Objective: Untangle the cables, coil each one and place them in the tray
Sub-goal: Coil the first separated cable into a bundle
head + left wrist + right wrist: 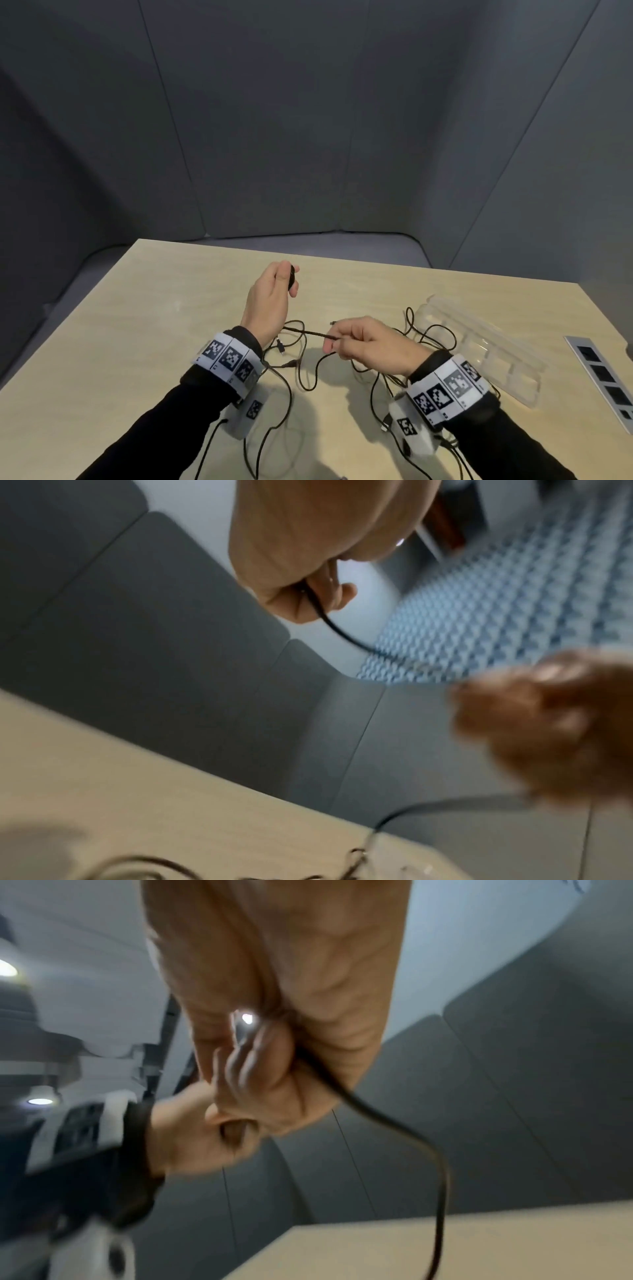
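Several thin black cables [301,363] lie tangled on the light wooden table between my forearms. My left hand [274,294] is raised above the table, its fingers curled round a dark cable end [292,275]. In the left wrist view the cable [339,631] runs out of that fist. My right hand [363,342] pinches a braided stretch of black cable [308,334] that runs level toward the left wrist. From that hand the cable [394,1121] hangs down in the right wrist view. A clear plastic tray [479,342] lies to the right of the tangle.
A grey strip with dark rectangular sockets [603,380] is set into the table at the far right. Grey panel walls enclose the table's far side. More cable loops [274,442] trail toward the near edge under my forearms.
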